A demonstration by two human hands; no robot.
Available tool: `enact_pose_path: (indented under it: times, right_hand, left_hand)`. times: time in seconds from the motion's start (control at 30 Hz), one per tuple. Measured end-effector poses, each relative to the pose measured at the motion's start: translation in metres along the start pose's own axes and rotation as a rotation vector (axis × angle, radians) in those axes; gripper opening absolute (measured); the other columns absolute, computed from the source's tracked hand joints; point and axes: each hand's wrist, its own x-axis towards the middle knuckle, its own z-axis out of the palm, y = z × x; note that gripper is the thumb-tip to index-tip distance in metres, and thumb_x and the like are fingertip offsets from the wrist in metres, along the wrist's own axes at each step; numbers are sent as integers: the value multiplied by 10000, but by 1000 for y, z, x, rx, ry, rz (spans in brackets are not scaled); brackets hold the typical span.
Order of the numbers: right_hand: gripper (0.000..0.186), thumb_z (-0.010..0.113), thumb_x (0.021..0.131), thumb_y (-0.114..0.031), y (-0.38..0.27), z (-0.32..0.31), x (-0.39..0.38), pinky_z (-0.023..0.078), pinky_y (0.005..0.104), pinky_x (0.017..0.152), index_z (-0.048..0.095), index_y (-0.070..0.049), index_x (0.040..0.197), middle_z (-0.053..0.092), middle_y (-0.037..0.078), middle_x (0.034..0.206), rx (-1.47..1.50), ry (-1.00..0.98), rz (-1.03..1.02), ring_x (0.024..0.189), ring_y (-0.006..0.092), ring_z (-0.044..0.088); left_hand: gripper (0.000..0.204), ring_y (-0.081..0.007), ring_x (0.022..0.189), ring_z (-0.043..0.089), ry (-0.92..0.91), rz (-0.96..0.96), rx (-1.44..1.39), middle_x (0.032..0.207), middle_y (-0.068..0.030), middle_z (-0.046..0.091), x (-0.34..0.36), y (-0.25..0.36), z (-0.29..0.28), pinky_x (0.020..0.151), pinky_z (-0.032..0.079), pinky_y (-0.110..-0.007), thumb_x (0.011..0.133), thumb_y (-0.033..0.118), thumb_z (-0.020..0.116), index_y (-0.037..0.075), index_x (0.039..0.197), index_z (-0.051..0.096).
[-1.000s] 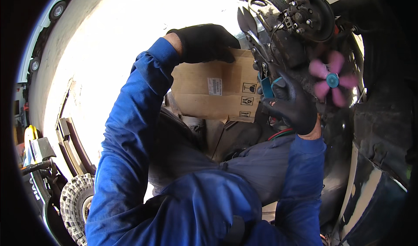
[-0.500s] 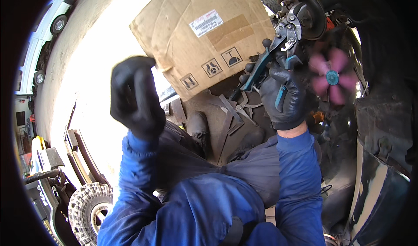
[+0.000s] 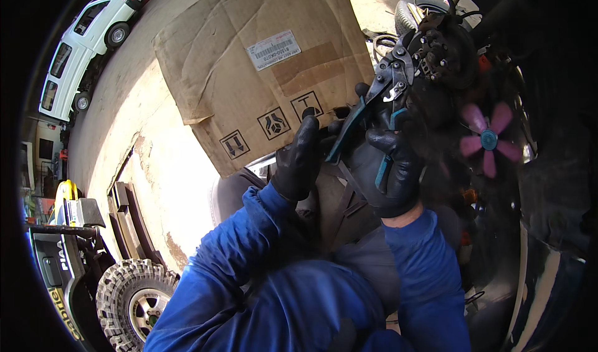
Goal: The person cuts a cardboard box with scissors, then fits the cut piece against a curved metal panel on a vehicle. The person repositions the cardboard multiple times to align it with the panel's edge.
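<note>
My right hand [image 3: 389, 174], in a black glove, is wrapped around tin snips with teal handles [image 3: 347, 131]. Their grey jaws point up and away, and the handles stand apart. My left hand [image 3: 298, 162], also gloved, is at the lower edge of a large cardboard box [image 3: 218, 65], left of the snips. Its fingers stretch upward and it holds nothing that I can see. Whether it touches the cardboard I cannot tell. The box has a white label and printed handling symbols, and it leans beyond my knees.
A small fan with pink blades [image 3: 489, 140] is right of my right hand. Beyond the snips are a dark wheel hub [image 3: 445, 50] and a tyre [image 3: 408, 17]. An off-road wheel [image 3: 134, 299] and metal beams [image 3: 128, 218] lie at left. A white van [image 3: 81, 47] stands far left.
My left hand has swung right, from beside the box to its lower edge near the snips. The snips and box sit slightly further left in view. The fan's blades look less blurred.
</note>
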Motion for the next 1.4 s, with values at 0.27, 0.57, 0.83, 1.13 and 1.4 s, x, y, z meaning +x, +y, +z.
enact_pose_path:
  times: [0.27,0.57,0.83,1.13,1.4]
  right_hand:
    - [561,668,983,60,-7,-23,-17,575,381,1032,514,32,1521,679,193,1375,-816,-18,-85,1242,250,697]
    - [415,674,1044,34,35,-53,-32,576,350,1047,564,47,1444,685,164,1395,-1012,-13,123,1213,217,708]
    - [722,772,987,-108,36,-48,-15,505,440,1107,419,35,1600,646,212,1423,-1335,-166,150,1318,280,633]
    - [775,785,970,-140,42,-45,-10,422,484,1224,401,42,1618,539,298,1562,-1364,-177,-8,1482,408,524]
    - [473,842,976,-138,39,-53,-14,563,390,885,576,10,1338,664,122,1132,-1476,-100,-35,1004,194,645]
  left_hand:
    - [500,-270,982,787,136,97,382,1326,-20,722,55,-29,-11,832,648,-376,930,-44,682,151,1387,741]
    - [510,-264,1108,753,212,138,571,1374,-80,734,61,-50,-2,819,660,-396,880,-27,726,239,1306,810]
    - [499,-307,1121,769,153,59,632,1562,-164,616,52,-56,0,838,654,-420,882,37,744,209,1347,796]
    - [527,-296,1084,787,177,-153,131,1471,-150,684,41,-50,10,859,652,-406,923,26,725,115,1443,709]
    - [564,-296,1035,801,141,54,513,1401,-140,724,39,-46,7,831,650,-413,927,28,733,70,1484,654]
